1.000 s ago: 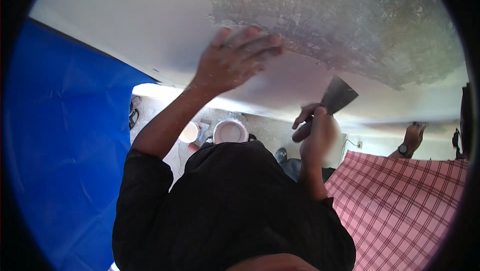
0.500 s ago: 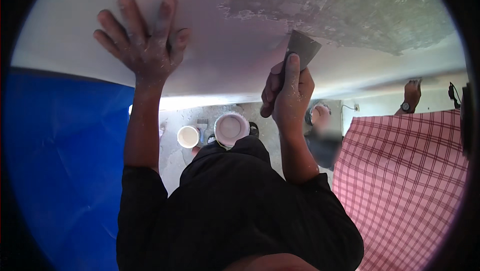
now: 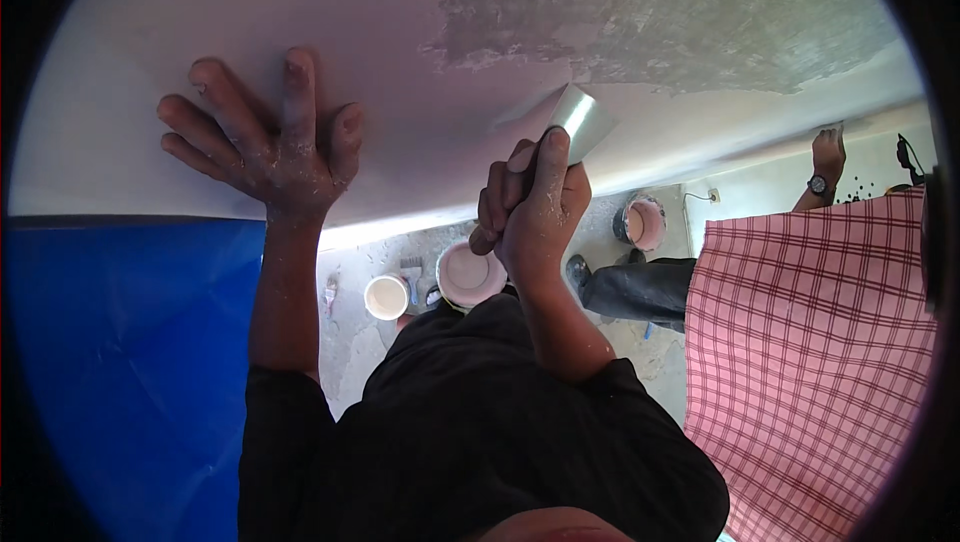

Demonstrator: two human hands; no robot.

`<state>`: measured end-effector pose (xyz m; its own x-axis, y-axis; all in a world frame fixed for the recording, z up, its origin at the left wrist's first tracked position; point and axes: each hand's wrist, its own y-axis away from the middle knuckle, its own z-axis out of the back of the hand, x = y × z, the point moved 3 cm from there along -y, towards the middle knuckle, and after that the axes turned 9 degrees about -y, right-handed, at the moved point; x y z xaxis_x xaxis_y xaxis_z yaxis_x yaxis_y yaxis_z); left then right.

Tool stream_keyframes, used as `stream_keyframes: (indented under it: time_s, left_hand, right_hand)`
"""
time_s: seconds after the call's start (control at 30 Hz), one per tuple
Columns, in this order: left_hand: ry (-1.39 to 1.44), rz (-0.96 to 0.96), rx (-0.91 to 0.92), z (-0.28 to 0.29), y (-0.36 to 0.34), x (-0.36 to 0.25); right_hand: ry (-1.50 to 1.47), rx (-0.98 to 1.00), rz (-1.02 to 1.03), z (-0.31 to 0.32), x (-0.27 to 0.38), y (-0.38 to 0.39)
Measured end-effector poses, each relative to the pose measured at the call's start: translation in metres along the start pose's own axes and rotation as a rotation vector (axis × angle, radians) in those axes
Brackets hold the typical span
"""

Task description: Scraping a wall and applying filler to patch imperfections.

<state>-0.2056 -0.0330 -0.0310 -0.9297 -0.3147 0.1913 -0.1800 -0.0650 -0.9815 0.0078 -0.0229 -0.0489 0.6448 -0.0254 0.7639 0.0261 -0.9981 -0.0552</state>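
Observation:
My left hand (image 3: 270, 147) lies spread on the pale wall (image 3: 180, 22), fingers apart and speckled with white. My right hand (image 3: 530, 217) grips a putty knife (image 3: 582, 122) by its handle. The blade's tip meets the wall just below a rough, blotchy grey patch (image 3: 680, 2), and light glints along the metal. The handle is mostly hidden by my fingers.
On the floor stand a small white tub (image 3: 386, 298), a wide brush (image 3: 411, 280), a pink bucket (image 3: 470, 264) and another bucket (image 3: 639, 222). A blue sheet (image 3: 130, 342) hangs left. A co-worker in pink checks (image 3: 790, 342) reaches a hand (image 3: 828, 157) to the wall.
Compared with a second ago, my left hand has moved leftward and spread out. My right hand has brought the knife up and left to the patch's edge. The co-worker's hand sits higher in view.

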Motion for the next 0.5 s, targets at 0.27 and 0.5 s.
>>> stream_keyframes:
  time_s: [0.27, 0.5]
  left_hand:
    - [0.006, 0.001, 0.001, 0.002, -0.001, 0.000]
    - [0.005, 0.005, 0.024, 0.004, -0.002, 0.002]
  right_hand:
    - [-0.045, 0.016, -0.032, -0.007, -0.007, 0.006]
    - [-0.028, 0.073, -0.087, -0.021, -0.021, 0.014]
